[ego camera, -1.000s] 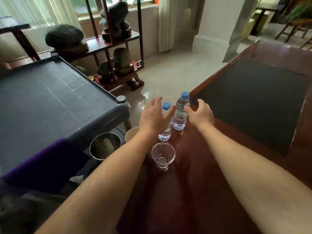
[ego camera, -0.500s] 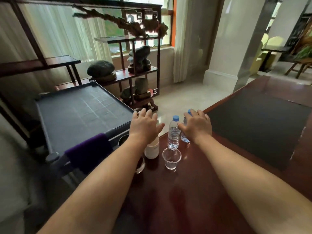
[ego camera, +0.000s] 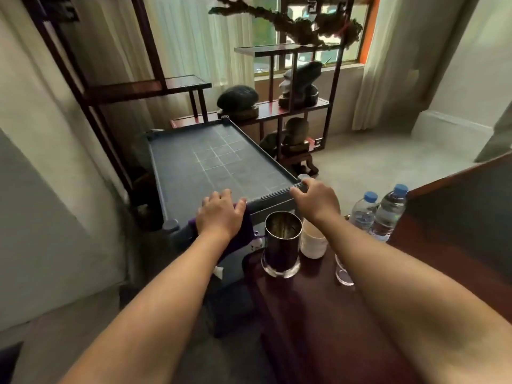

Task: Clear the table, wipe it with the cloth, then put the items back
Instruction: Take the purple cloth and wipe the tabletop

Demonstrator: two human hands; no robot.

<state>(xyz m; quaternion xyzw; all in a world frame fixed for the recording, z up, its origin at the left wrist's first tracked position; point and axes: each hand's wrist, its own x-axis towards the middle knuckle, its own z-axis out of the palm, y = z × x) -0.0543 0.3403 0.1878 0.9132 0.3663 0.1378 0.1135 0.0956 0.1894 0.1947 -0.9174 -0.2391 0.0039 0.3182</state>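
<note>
A dark wooden table (ego camera: 318,314) carries a steel cup (ego camera: 282,242), a white cup (ego camera: 311,242), a clear glass (ego camera: 343,274) partly hidden by my right forearm, and two blue-capped water bottles (ego camera: 363,213) (ego camera: 389,212) at its far corner. Left of the table stands a grey cart (ego camera: 210,167) with a purple cloth (ego camera: 245,234) draped over its near rail. My left hand (ego camera: 220,214) lies on the cloth at the rail with fingers curled over it. Further right, my right hand (ego camera: 315,199) grips the same rail (ego camera: 271,196).
A dark mat (ego camera: 465,206) covers the table's right part. Behind the cart a wooden display shelf (ego camera: 302,106) holds stones and a branch ornament. A curtained window and a pillar stand beyond. Pale floor lies between shelf and table.
Both hands have left the bottles and moved left to the cart's near rail. My left hand now rests on the purple cloth. The view has swung left toward the cart.
</note>
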